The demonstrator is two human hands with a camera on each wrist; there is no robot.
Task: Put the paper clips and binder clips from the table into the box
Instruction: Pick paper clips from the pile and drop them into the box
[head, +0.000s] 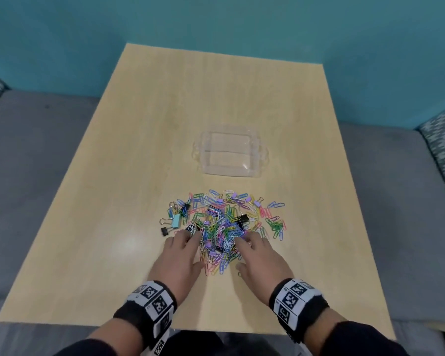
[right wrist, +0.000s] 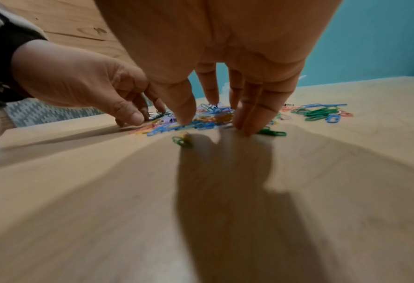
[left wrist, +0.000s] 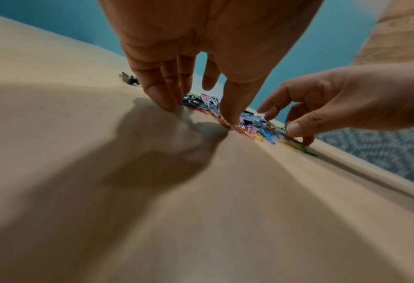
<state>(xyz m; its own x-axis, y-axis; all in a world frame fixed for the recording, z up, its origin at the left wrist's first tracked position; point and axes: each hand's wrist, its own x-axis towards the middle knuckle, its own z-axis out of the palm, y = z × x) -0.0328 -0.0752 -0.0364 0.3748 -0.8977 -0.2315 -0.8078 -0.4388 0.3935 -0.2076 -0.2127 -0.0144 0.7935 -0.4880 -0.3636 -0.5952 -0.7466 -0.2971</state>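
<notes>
A heap of coloured paper clips (head: 224,224) mixed with black, lilac and light blue binder clips (head: 176,221) lies on the wooden table (head: 139,150), just in front of a clear, open plastic box (head: 231,174). My left hand (head: 188,242) has its straight fingers touching the heap's near left edge. My right hand (head: 252,242) does the same at the near right edge. In the left wrist view the left hand (left wrist: 201,113) presses its fingertips on the table beside the clips (left wrist: 249,124). The right hand (right wrist: 215,124) stands with its fingers down on the clips (right wrist: 201,122); neither hand holds anything.
A few green and blue clips (right wrist: 319,113) lie scattered to the right of the heap, and a small black binder clip (head: 164,231) sits apart at the left. A grey sofa (head: 36,163) surrounds the table, with a teal wall behind.
</notes>
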